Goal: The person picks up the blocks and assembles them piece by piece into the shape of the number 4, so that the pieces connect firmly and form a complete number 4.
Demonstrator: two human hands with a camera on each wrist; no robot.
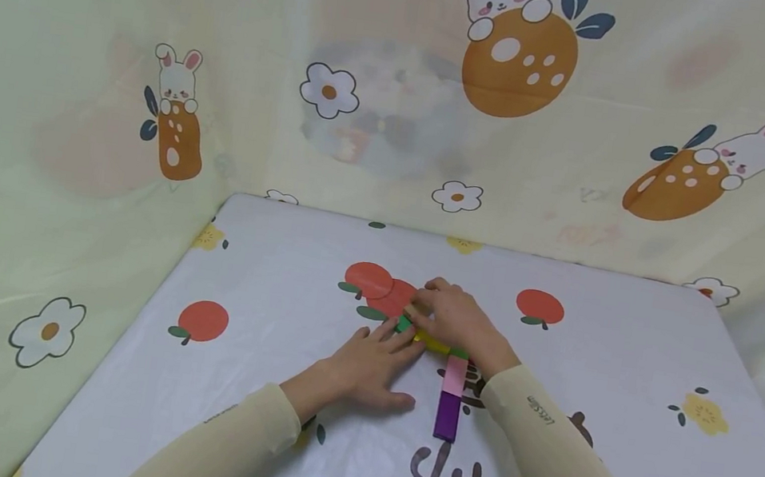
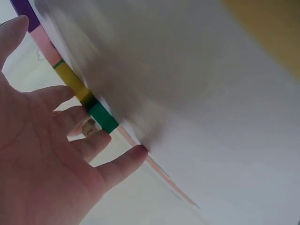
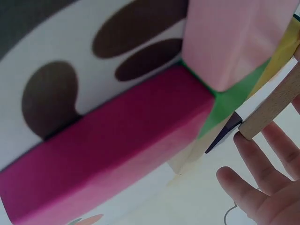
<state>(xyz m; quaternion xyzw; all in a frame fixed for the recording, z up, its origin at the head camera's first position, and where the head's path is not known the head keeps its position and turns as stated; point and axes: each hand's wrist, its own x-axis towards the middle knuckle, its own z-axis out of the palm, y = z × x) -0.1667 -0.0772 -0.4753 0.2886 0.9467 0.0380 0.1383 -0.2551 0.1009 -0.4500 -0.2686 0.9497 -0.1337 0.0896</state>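
My left hand (image 1: 372,370) lies spread on the cloth with fairly straight fingers. Its fingertips reach the yellow block (image 1: 434,344) and the green block (image 2: 104,118) at the far end of a row of coloured blocks. Just beyond them, my right hand (image 1: 455,317) bends over that end and holds a plain wooden block (image 3: 274,101) at its fingers. Nearer to me, the row goes on with a pink block (image 1: 455,375) and a purple block (image 1: 448,416). A magenta block (image 3: 112,140) beside the pink one shows in the right wrist view; my right forearm hides it from the head view.
A white cloth (image 1: 243,414) printed with red fruit, yellow flowers and dark lettering covers the table. Pale curtains (image 1: 397,15) with rabbit prints hang behind and at both sides. A small dark piece (image 3: 224,133) lies near the wooden block.
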